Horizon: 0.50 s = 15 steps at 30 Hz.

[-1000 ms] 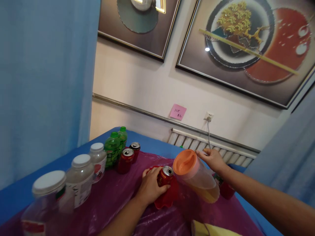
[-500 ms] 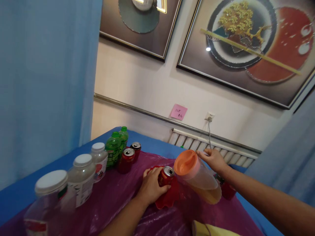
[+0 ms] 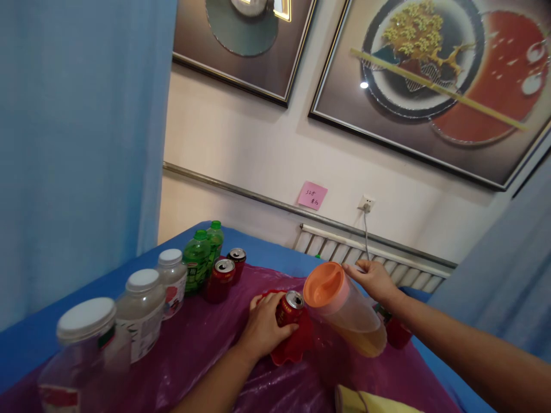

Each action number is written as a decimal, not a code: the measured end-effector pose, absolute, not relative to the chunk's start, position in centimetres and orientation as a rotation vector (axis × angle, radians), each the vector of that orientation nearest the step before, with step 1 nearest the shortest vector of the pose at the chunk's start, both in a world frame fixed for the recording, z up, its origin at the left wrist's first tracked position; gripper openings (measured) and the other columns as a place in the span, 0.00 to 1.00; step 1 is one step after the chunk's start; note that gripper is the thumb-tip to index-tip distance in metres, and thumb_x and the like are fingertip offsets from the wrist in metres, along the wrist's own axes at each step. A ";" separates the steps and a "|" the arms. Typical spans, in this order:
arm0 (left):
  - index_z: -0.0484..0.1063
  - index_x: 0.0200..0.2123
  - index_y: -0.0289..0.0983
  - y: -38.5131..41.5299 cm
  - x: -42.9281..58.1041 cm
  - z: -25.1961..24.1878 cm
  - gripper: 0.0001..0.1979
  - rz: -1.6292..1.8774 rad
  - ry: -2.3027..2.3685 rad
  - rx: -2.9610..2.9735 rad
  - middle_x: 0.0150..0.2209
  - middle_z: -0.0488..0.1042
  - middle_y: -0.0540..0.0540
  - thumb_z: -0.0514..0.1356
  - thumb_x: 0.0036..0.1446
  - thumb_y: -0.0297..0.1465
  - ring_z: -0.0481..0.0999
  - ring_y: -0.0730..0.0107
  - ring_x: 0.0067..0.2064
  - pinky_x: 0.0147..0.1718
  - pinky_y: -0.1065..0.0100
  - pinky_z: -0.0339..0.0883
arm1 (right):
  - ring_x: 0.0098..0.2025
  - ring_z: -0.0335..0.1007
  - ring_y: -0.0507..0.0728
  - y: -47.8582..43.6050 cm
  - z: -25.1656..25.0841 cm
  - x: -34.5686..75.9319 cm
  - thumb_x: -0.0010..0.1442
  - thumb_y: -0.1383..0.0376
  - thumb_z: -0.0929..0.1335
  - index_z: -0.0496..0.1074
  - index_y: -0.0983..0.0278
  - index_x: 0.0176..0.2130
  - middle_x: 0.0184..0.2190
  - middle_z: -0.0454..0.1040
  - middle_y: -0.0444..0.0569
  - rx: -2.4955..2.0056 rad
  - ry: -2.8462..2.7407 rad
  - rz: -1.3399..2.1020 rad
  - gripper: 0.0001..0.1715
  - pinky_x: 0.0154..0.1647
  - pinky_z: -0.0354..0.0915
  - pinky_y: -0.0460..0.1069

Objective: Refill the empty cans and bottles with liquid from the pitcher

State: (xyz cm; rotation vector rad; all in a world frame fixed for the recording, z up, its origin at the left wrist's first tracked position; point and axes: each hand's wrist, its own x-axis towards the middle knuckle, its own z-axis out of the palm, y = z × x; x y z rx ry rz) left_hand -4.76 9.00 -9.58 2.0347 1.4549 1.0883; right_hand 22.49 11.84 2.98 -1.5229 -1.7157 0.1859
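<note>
My left hand (image 3: 267, 324) is wrapped round a red drink can (image 3: 290, 310) with an opened top. The can stands in or over a red scalloped dish (image 3: 293, 350). On the other side, my right hand (image 3: 372, 281) grips a clear plastic pitcher (image 3: 355, 318) on its far side; the handle is mostly hidden. The pitcher tilts left, its orange lid (image 3: 323, 285) close beside the can's rim. Yellowish liquid (image 3: 365, 342) lies low in the pitcher. I cannot make out any stream between lid and can.
Two more red cans (image 3: 221, 280), green bottles (image 3: 198, 261) and white-capped clear jars (image 3: 142, 312) line the left side. A folded yellow cloth (image 3: 370, 400) lies at the front on the purple plastic sheet (image 3: 206, 350). Another red can (image 3: 398, 334) is partly hidden behind my right arm. A radiator (image 3: 344, 246) stands behind.
Almost nothing differs. The view has shifted very slightly; both hands, the can and the tilted pitcher keep their places.
</note>
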 end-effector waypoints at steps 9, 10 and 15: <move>0.69 0.55 0.43 9.0 -4.8 -9.4 0.35 1.024 1.489 2.048 0.55 0.76 0.44 0.73 0.42 0.36 0.71 0.53 0.60 0.63 0.51 0.48 | 0.20 0.41 0.49 12.0 3.1 22.7 0.54 0.43 0.66 0.44 0.58 0.19 0.17 0.44 0.38 -1.553 -1.830 0.168 0.34 0.21 0.41 0.47; 0.69 0.55 0.43 9.0 -4.8 -9.5 0.35 1.023 1.491 2.052 0.55 0.76 0.44 0.73 0.42 0.36 0.71 0.53 0.60 0.63 0.51 0.48 | 0.20 0.41 0.49 12.0 3.1 22.7 0.54 0.43 0.66 0.44 0.58 0.20 0.17 0.44 0.37 -1.559 -1.837 0.169 0.33 0.21 0.41 0.47; 0.69 0.55 0.44 9.1 -4.7 -9.7 0.35 1.028 1.497 2.060 0.55 0.76 0.44 0.74 0.42 0.37 0.71 0.53 0.59 0.63 0.51 0.48 | 0.21 0.40 0.49 12.0 3.1 22.7 0.54 0.43 0.65 0.43 0.58 0.21 0.18 0.43 0.37 -1.567 -1.832 0.173 0.33 0.22 0.39 0.48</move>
